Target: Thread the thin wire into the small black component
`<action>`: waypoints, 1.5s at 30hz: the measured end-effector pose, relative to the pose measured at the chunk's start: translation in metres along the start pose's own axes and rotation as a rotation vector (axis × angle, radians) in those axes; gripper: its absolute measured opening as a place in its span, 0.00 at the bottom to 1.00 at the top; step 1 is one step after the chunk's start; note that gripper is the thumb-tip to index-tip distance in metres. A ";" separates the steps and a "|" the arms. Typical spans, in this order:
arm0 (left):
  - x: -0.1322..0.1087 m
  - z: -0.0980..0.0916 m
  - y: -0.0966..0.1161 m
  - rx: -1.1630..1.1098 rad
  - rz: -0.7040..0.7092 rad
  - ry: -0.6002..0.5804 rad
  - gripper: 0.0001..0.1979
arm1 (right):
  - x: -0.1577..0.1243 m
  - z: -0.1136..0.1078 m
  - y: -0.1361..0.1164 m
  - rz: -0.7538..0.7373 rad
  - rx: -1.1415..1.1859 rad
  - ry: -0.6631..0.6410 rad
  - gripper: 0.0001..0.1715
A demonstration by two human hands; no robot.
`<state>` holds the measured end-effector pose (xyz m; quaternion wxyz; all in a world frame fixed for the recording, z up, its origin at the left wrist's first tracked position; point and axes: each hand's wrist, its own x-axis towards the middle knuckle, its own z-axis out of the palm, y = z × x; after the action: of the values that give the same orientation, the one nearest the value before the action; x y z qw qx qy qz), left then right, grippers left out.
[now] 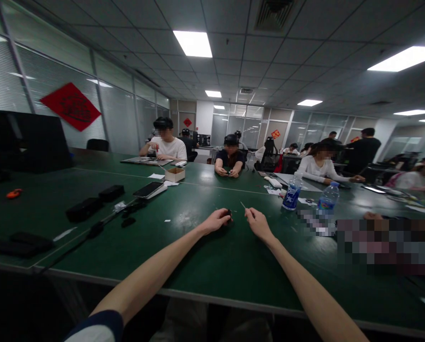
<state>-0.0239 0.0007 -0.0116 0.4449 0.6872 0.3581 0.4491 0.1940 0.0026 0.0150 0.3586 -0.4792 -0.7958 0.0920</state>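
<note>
Left hand (216, 222) curled nearly shut, small dark object (229, 215) pinched at the fingertips, its exact kind too small to tell. Right hand (258, 224) closed in the same way, thin pale sliver (242, 204) poking up and leftward from between thumb and forefinger. Both hands just apart above a dark green table (198, 266), object and sliver near each other but not touching. Farther left on the same tabletop, black cases (84, 209) in a loose scatter, smartphone (147, 190) resting on a white box (159, 191), black cable (94, 230) and small orange item (14, 193). Beyond those, small cardboard box (174, 174). Toward the right, two plastic water bottles (293, 191) standing upright beside a pixelated patch (380, 247). Across the table, seated co-workers (164, 142) busy with their own hands, dark gear on their heads.
</note>
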 end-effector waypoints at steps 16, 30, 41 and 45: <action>0.003 0.000 -0.009 -0.018 -0.017 0.064 0.17 | -0.007 0.001 -0.004 -0.163 -0.226 -0.324 0.26; 0.002 -0.001 -0.005 -0.038 -0.026 0.056 0.16 | -0.007 -0.001 0.001 -0.126 -0.269 -0.325 0.28; 0.000 0.000 -0.001 -0.015 -0.025 0.065 0.17 | -0.006 0.000 0.003 -0.096 -0.297 -0.329 0.28; 0.002 -0.001 -0.003 0.008 -0.013 0.062 0.16 | -0.006 0.002 0.004 -0.107 -0.326 -0.310 0.28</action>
<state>-0.0246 0.0038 -0.0140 0.4337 0.6722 0.3778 0.4661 0.1973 0.0002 0.0082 0.1541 -0.4683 -0.8699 0.0155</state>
